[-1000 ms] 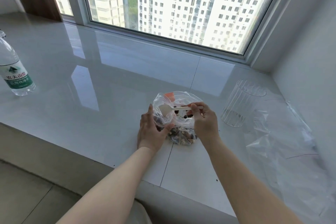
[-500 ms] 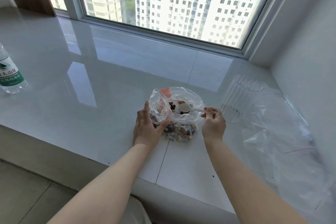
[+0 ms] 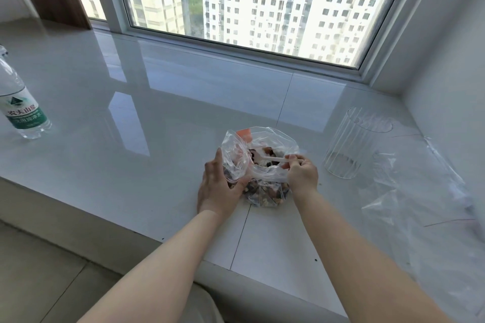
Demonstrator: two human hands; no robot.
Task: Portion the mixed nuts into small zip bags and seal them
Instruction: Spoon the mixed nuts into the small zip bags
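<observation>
A clear plastic bag (image 3: 273,136) of mixed nuts (image 3: 265,194) sits open on the white tiled sill, near its front edge. My left hand (image 3: 217,186) grips the bag's left side, thumb against the plastic, and holds the mouth open. My right hand (image 3: 301,173) pinches the handle of a small pale spoon (image 3: 270,159); the spoon's bowl is down inside the bag among the nuts. An orange label shows at the bag's far rim.
A clear ribbed glass (image 3: 351,144) stands to the right of the bag. Flat clear plastic bags (image 3: 425,196) lie at the far right by the wall. A water bottle (image 3: 22,110) stands at the left edge. The window runs along the back.
The spoon was above the bag's left side a second ago; my right hand swung it right and lowered its bowl into the nuts. My left hand has kept its hold.
</observation>
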